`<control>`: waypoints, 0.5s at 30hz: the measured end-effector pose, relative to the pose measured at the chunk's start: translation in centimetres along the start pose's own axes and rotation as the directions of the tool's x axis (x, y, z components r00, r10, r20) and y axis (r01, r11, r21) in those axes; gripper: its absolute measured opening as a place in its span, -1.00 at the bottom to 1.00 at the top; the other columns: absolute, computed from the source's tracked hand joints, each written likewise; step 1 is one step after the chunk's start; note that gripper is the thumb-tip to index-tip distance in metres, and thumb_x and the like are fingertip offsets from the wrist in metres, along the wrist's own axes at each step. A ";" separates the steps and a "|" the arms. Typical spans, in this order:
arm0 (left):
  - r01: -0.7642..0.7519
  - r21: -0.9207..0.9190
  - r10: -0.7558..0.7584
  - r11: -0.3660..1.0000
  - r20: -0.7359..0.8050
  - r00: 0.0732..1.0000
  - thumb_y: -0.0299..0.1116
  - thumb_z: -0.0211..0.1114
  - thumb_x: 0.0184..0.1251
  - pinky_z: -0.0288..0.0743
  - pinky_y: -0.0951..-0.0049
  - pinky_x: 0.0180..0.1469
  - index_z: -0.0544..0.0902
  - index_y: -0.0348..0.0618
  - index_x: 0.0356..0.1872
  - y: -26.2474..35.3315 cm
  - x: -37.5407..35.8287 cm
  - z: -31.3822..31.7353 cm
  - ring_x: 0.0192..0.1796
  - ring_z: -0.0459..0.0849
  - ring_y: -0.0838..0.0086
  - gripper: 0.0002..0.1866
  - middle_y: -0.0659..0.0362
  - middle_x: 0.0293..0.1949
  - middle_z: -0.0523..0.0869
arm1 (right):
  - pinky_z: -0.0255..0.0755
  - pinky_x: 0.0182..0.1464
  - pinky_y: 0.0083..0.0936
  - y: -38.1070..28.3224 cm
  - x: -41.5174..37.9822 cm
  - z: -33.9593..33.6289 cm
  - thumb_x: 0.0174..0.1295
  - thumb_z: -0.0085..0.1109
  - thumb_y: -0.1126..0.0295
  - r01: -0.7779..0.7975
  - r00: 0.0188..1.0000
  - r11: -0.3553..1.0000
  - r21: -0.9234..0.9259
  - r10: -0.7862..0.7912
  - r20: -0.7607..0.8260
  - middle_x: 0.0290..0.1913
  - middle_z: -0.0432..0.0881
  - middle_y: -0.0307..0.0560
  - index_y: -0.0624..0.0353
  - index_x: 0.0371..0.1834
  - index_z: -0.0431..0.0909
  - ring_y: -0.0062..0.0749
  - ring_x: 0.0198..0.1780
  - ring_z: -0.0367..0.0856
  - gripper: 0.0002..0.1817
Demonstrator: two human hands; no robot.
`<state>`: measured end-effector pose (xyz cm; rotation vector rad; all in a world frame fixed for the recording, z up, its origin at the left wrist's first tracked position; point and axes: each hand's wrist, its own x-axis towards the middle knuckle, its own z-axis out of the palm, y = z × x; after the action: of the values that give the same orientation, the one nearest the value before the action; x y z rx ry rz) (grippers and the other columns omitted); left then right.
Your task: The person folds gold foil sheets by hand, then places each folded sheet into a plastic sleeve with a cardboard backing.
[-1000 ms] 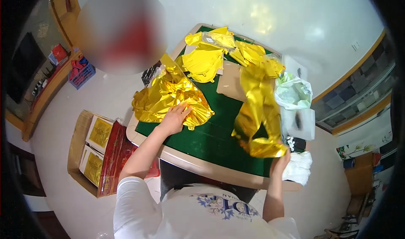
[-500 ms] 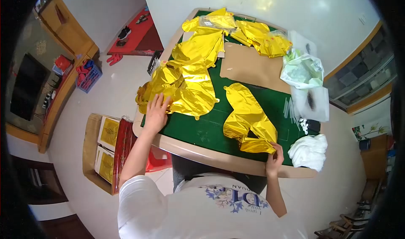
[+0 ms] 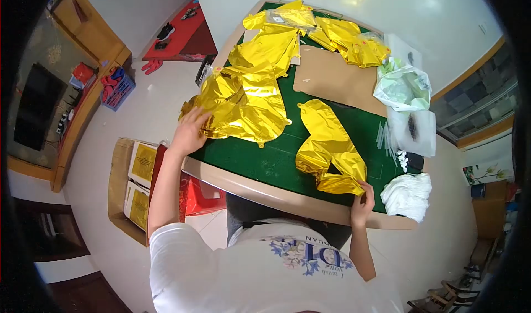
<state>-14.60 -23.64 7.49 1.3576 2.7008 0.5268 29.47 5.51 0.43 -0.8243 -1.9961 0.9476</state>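
Note:
A flat, deflated gold foil balloon (image 3: 326,139) with a bend and a gap near its lower end lies on the green table top (image 3: 265,172). My right hand (image 3: 362,205) pinches that balloon's lower tip between thumb and fingers, close to the table's front edge. At the left, my left hand (image 3: 191,131) rests at the near edge of a spread of crumpled gold foil balloons (image 3: 249,100), its fingers stretched over the foil and partly bent. Small tabs stick out along the foil's edges.
Brown cardboard (image 3: 340,78) lies at the table's middle back. More gold foil (image 3: 354,43) sits behind it. Along the right side are a plastic bag (image 3: 404,86), clear sticks (image 3: 383,139) and a white cloth bundle (image 3: 406,196). A box (image 3: 119,188) stands on the floor at left.
My left hand has slid left toward the foil pile's outer edge, its fingers more bent. My right hand keeps its pinch on the balloon tip. The camera view has shifted slightly.

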 end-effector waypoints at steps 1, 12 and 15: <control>-0.035 0.140 0.034 0.990 0.011 0.999 -0.52 0.24 0.01 0.18 0.08 0.44 0.43 -0.06 0.30 0.0 0.1 0.6 0.43 0.30 0.10 -0.32 -0.03 0.32 0.43 | 0.40 0.11 -0.43 0.0 0.0 0.0 0.13 0.00 0.76 0.003 1.000 1.000 0.000 -0.003 0.000 -0.06 0.60 0.10 0.38 -0.17 0.47 -0.16 0.00 0.58 -0.80; -0.171 0.552 0.296 0.816 -0.146 0.944 -0.43 0.17 0.08 0.29 0.08 0.27 0.63 -0.05 -0.43 0.4 6.1 -0.5 -0.02 0.58 0.32 -0.92 0.18 -0.30 0.63 | 0.41 0.06 -0.44 0.2 -0.1 0.0 0.15 0.05 0.68 -0.070 0.997 0.997 0.032 0.071 -0.018 -0.11 0.62 0.10 0.37 -0.21 0.50 -0.15 -0.05 0.60 -0.85; -0.217 0.648 0.399 0.730 -0.148 0.905 -0.40 0.20 0.06 0.25 0.06 0.30 0.64 -0.05 -0.43 3.0 9.6 -2.6 0.01 0.57 0.32 -0.92 0.19 -0.33 0.62 | 0.41 0.06 -0.43 1.0 -0.3 0.1 0.16 0.05 0.67 -0.065 0.997 0.997 0.031 0.066 -0.029 -0.11 0.62 0.11 0.38 -0.21 0.50 -0.14 -0.05 0.60 -0.86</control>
<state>-18.66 -15.09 11.76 2.0627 3.0302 -0.2344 29.74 5.79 -0.58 -0.8862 -1.9350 0.9948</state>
